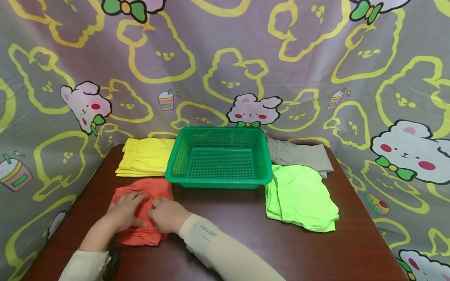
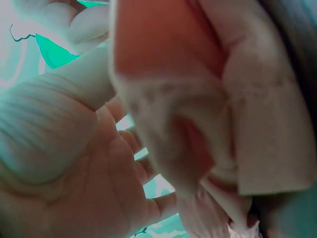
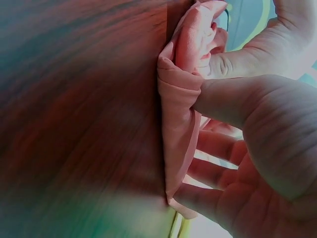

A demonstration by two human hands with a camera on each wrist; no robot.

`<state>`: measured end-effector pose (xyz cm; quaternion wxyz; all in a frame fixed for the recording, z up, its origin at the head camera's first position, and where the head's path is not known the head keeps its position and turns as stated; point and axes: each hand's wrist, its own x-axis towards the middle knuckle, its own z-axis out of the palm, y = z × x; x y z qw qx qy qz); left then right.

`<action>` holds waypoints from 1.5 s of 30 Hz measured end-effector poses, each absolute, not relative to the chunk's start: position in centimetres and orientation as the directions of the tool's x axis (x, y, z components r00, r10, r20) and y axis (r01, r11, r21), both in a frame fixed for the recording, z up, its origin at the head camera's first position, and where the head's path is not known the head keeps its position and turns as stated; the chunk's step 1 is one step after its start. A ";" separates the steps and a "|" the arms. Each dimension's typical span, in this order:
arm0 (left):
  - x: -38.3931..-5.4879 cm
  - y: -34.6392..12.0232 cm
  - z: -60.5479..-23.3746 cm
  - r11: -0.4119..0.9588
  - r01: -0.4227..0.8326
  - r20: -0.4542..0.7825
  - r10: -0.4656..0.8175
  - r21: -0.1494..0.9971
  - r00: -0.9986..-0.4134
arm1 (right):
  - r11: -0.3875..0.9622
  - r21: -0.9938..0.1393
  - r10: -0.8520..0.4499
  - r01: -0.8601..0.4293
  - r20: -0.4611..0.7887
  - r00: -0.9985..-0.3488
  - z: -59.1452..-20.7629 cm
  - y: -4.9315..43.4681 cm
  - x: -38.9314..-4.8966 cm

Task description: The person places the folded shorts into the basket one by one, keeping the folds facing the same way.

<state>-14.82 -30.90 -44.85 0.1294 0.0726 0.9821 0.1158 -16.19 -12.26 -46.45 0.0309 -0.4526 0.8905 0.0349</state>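
An orange garment (image 1: pixel 145 234), folded into a creased bundle, lies on the table's left side in the head view. My left hand (image 1: pixel 123 210) rests on its left part with the fingers spread. On its right part is my right hand (image 1: pixel 168 214), close beside the left. In the right wrist view the right thumb (image 3: pixel 223 99) presses against the garment's side (image 3: pixel 179 124), and the straight fingers touch its top. The left wrist view is filled by the left palm (image 2: pixel 74 183) and blurred orange cloth (image 2: pixel 158 39). Some fingertips are hidden in the head view.
A green plastic basket (image 1: pixel 218 181) stands at the table's back middle. Yellow elastic-waisted shorts (image 1: pixel 145 156) lie left of it. Grey folded clothing (image 1: pixel 302 154) and bright green elastic-waisted shorts (image 1: pixel 302 199) lie on its right. A patterned curtain (image 1: pixel 225 70) surrounds the brown table (image 1: pixel 239 234).
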 end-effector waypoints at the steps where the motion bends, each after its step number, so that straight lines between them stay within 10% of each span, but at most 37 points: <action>1: -14.8 -30.8 -44.8 0.963 0.112 -0.239 0.172 0.246 -0.956 | 0.588 0.032 -0.804 -0.808 -0.090 -0.588 -46.4 -12.1 -16.1; 45: -11.7 -25.1 -44.9 0.966 0.183 -0.187 0.216 0.181 -0.958 | 0.523 0.042 -0.846 -0.851 -0.100 -0.524 -45.8 -6.1 -14.4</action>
